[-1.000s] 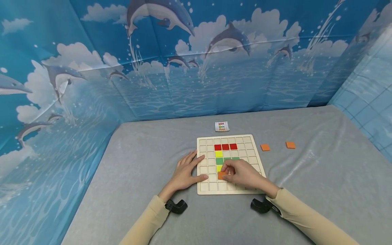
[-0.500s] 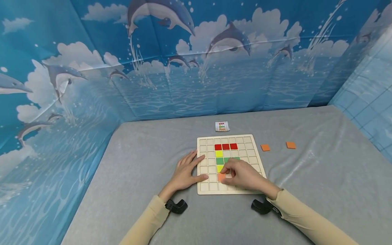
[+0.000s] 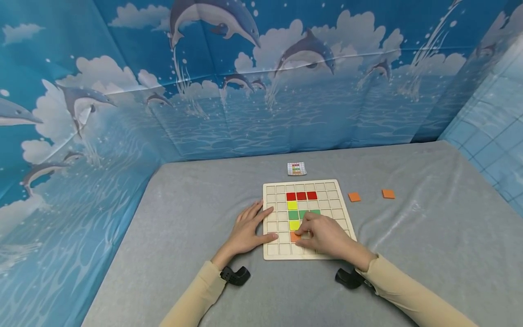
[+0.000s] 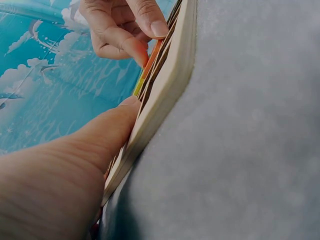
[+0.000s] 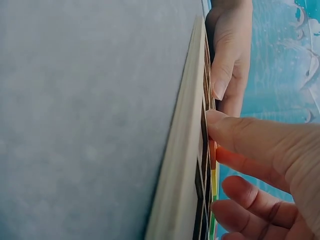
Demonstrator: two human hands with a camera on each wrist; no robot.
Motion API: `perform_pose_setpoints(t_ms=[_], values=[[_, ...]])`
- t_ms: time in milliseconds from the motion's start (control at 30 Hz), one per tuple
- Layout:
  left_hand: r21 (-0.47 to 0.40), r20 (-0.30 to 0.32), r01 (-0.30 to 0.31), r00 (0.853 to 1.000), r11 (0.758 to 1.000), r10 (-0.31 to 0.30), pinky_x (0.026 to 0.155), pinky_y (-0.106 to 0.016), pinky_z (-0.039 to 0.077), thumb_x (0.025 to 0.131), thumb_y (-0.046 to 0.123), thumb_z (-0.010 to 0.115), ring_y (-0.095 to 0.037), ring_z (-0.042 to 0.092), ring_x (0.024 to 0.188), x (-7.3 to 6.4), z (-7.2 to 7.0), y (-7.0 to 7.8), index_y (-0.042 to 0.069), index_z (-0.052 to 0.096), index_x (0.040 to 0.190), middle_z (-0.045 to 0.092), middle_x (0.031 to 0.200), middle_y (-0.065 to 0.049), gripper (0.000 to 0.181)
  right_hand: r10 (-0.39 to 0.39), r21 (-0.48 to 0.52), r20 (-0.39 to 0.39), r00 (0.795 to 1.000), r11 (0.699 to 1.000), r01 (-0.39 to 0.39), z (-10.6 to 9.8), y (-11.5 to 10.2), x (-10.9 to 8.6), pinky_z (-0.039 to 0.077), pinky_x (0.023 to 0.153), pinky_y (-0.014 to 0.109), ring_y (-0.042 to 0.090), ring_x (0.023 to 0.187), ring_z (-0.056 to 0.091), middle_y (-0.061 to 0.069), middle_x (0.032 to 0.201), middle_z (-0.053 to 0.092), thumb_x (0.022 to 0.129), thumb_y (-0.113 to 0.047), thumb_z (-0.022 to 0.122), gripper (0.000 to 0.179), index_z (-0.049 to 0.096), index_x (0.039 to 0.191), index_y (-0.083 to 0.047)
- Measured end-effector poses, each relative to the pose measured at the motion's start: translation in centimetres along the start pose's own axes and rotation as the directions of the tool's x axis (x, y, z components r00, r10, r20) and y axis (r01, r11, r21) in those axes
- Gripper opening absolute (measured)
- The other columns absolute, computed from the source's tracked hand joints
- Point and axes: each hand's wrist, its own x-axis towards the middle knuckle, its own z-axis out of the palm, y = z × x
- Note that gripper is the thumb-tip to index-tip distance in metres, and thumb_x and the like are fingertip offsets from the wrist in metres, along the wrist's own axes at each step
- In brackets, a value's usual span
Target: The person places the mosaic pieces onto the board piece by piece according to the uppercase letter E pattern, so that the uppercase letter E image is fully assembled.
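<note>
My left hand [image 3: 245, 231] lies with spread fingers on the left edge of a wooden grid board [image 3: 271, 249], thumb and forefinger over its rim. An orange square tile [image 3: 294, 236] lies flat in a cell below the lower yellow tile [image 3: 294, 225]. Thumb and forefinger of my right hand [image 3: 324, 234] are at this orange tile, curled and touching it; in the left wrist view the orange tile [image 4: 154, 54] shows between their tips. Red tiles [image 3: 301, 196] form a row higher up, with another yellow tile [image 3: 292, 205] and green tiles [image 3: 293, 215] below, partly behind my right hand.
A small pattern card [image 3: 296, 169] lies behind the board. Two loose orange tiles, a nearer one [image 3: 354, 197] and a farther one [image 3: 388, 194], lie to the right on the grey cloth [image 3: 196, 204]. A dolphin-print curtain [image 3: 253, 113] hangs behind the table.
The orange tile, held slightly raised a second ago, now lies flat in its cell. My right fingers spread, then the forefinger came down toward the tile. My left hand has stayed put.
</note>
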Motion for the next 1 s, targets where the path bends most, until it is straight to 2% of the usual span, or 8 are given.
perform_pose_setpoints(t_ms=[100, 300, 500, 600, 733, 833, 933, 1000], values=[[0.006, -0.002, -0.001, 1.0, 1.0, 0.001, 0.109, -0.049, 0.01, 0.086, 0.052, 0.063, -0.021, 0.009, 0.142, 0.0, 0.0, 0.1, 0.022, 0.036, 0.148, 0.018, 0.156, -0.008, 0.075, -0.018, 0.027, 0.008, 1.0, 0.999, 0.018, -0.1, 0.3, -0.1, 0.037, 0.052, 0.021, 0.0, 0.057, 0.04, -0.01, 0.076, 0.051, 0.074, -0.022, 0.082, 0.019, 0.078, 0.091, -0.014], [0.004, -0.001, 0.0, 1.0, 1.0, 0.0, 0.109, -0.049, 0.01, 0.086, 0.051, 0.064, -0.021, 0.009, 0.142, 0.1, 0.1, 0.1, 0.021, 0.036, 0.148, 0.018, 0.156, -0.008, 0.075, -0.012, 0.131, 0.056, 0.998, 0.991, 0.005, -0.9, 1.6, -0.4, 0.04, 0.056, 0.023, 0.004, 0.062, 0.045, -0.012, 0.078, 0.054, 0.079, -0.023, 0.079, 0.015, 0.076, 0.093, -0.02], [0.006, -0.003, 0.0, 1.0, 1.0, 0.0, 0.109, -0.05, 0.01, 0.086, 0.052, 0.063, -0.021, 0.009, 0.142, 0.0, 0.1, 0.0, 0.021, 0.036, 0.149, 0.017, 0.156, -0.008, 0.075, -0.016, 0.131, -0.058, 0.998, 0.991, 0.023, -2.1, 3.4, -0.5, 0.043, 0.058, 0.024, 0.007, 0.066, 0.051, -0.014, 0.08, 0.057, 0.081, -0.017, 0.078, 0.01, 0.075, 0.09, -0.016], [0.001, -0.001, -0.004, 1.0, 1.0, 0.004, 0.109, -0.05, 0.01, 0.086, 0.052, 0.063, -0.021, 0.008, 0.143, -0.1, 0.0, 0.1, 0.021, 0.035, 0.149, 0.017, 0.156, -0.008, 0.076, 0.029, 0.093, -0.121, 0.992, 0.996, -0.018, -3.0, 4.3, -0.5, 0.046, 0.06, 0.028, 0.012, 0.072, 0.056, -0.008, 0.084, 0.062, 0.082, -0.014, 0.076, 0.011, 0.074, 0.092, -0.011], [-0.004, 0.0, -0.015, 1.0, 1.0, 0.015, 0.109, -0.05, 0.009, 0.086, 0.053, 0.062, -0.022, 0.008, 0.143, -0.1, 0.0, 0.1, 0.021, 0.035, 0.149, 0.017, 0.156, -0.008, 0.075, 0.109, 0.045, -0.178, 0.978, 0.994, -0.103, -4.3, 6.0, -0.6, 0.048, 0.067, 0.039, 0.024, 0.081, 0.06, 0.007, 0.094, 0.067, 0.085, -0.012, 0.073, 0.017, 0.073, 0.099, -0.003], [-0.003, -0.002, -0.021, 1.0, 1.0, 0.021, 0.109, -0.05, 0.01, 0.087, 0.053, 0.062, -0.023, 0.009, 0.143, -0.1, 0.1, 0.0, 0.022, 0.035, 0.149, 0.017, 0.156, -0.008, 0.075, 0.169, 0.027, -0.182, 0.969, 0.986, -0.167, -5.3, 7.3, -0.7, 0.046, 0.069, 0.045, 0.031, 0.081, 0.058, 0.016, 0.1, 0.066, 0.086, -0.012, 0.071, 0.023, 0.07, 0.105, 0.002], [-0.003, -0.006, -0.028, 1.0, 1.0, 0.028, 0.109, -0.049, 0.01, 0.087, 0.052, 0.062, -0.024, 0.01, 0.142, -0.1, 0.0, 0.0, 0.021, 0.035, 0.149, 0.017, 0.156, -0.009, 0.075, 0.219, 0.024, -0.155, 0.963, 0.976, -0.218, -6.1, 8.6, -1.0, 0.044, 0.078, 0.052, 0.04, 0.095, 0.056, 0.024, 0.112, 0.06, 0.087, -0.012, 0.069, 0.032, 0.065, 0.114, 0.006], [0.001, -0.007, -0.028, 1.0, 1.0, 0.028, 0.109, -0.048, 0.009, 0.087, 0.052, 0.063, -0.023, 0.01, 0.142, -0.1, 0.0, 0.0, 0.022, 0.035, 0.149, 0.017, 0.156, -0.009, 0.075, 0.238, 0.019, -0.139, 0.961, 0.971, -0.238, -6.5, 9.2, -1.1, 0.039, 0.088, 0.058, 0.045, 0.11, 0.048, 0.029, 0.123, 0.054, 0.087, -0.011, 0.069, 0.039, 0.061, 0.12, 0.008]])
